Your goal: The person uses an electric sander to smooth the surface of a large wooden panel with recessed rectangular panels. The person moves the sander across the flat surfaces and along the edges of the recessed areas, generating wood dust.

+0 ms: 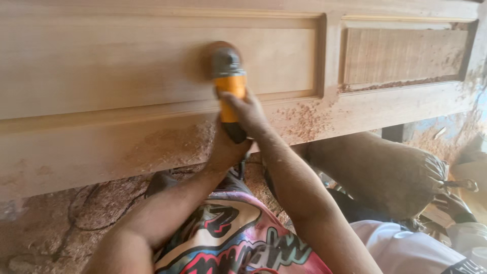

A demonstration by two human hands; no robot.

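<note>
A yellow and grey power sander (229,76) rests with its round pad on the large recessed panel of a pale wooden door (101,76) that lies flat in front of me. My right hand (248,111) is wrapped over the yellow body from above. My left hand (225,149) grips the tool's dark rear end from below. Both forearms reach up from the bottom of the view. The pad's disc is blurred against the wood.
A smaller raised panel (403,53) lies at the right, with sawdust piled along its lower edge and on the door rail (304,119). Under the door edge are a dusty brown sack (385,172), a dust-covered floor (76,213) and my patterned shorts (228,238).
</note>
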